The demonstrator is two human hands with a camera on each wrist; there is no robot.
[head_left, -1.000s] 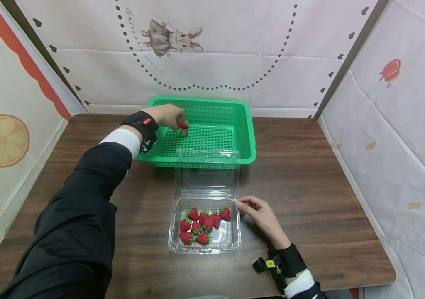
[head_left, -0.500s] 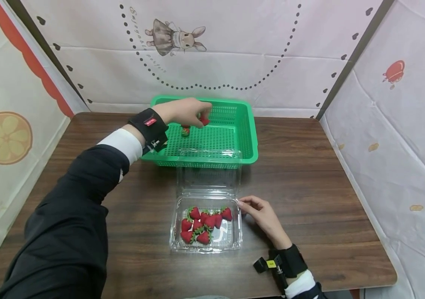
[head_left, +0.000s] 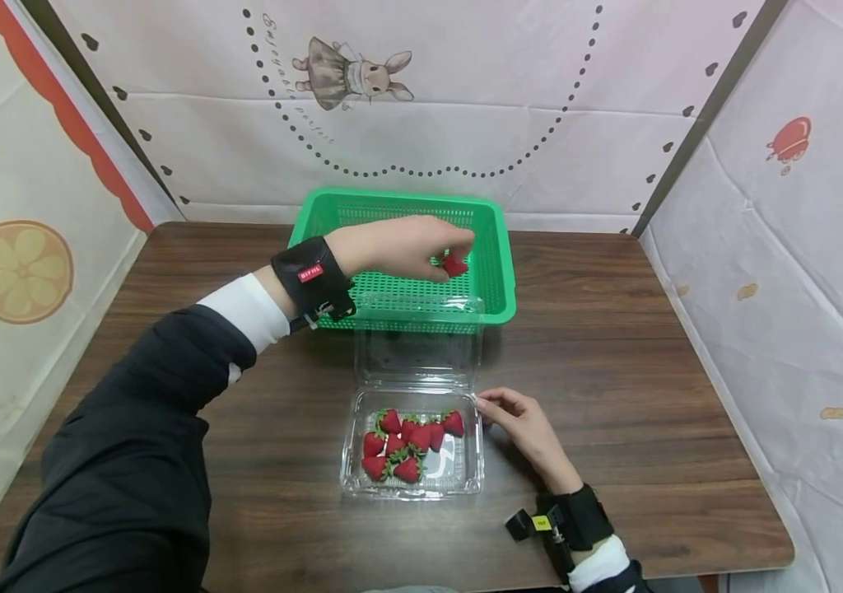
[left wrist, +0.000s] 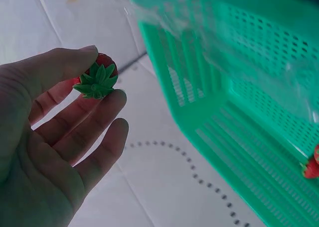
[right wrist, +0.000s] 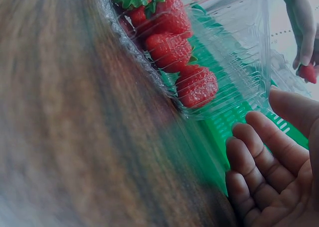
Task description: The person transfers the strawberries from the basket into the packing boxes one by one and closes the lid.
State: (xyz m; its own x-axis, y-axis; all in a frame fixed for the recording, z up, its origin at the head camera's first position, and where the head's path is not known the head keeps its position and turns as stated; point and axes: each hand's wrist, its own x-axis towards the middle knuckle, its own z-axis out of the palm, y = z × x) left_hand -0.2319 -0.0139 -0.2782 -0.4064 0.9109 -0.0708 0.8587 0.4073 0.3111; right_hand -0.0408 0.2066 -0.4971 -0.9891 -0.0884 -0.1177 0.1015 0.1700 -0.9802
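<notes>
Over the right part of the green basket (head_left: 506, 272), my left hand (head_left: 410, 247) pinches a strawberry (left wrist: 102, 75) between thumb and fingertips, its green leaves showing. At least one more strawberry (left wrist: 312, 168) lies in the basket in the left wrist view; my left hand and forearm hide that area in the head view. A clear plastic container (head_left: 472, 473) with its lid raised holds several strawberries (head_left: 395, 445). My right hand (head_left: 521, 428) touches the container's far right rim with its thumb tip, its other fingers loosely bent beside the wall in the right wrist view.
The container's clear lid (head_left: 418, 358) leans back over the basket's near rim. Everything stands on a dark wooden table (head_left: 614, 371). White printed sheets (head_left: 436, 132) close off the back and both sides.
My left hand lifted a strawberry from the basket's left part and carried it right and slightly nearer. The right hand stayed at the container's rim.
</notes>
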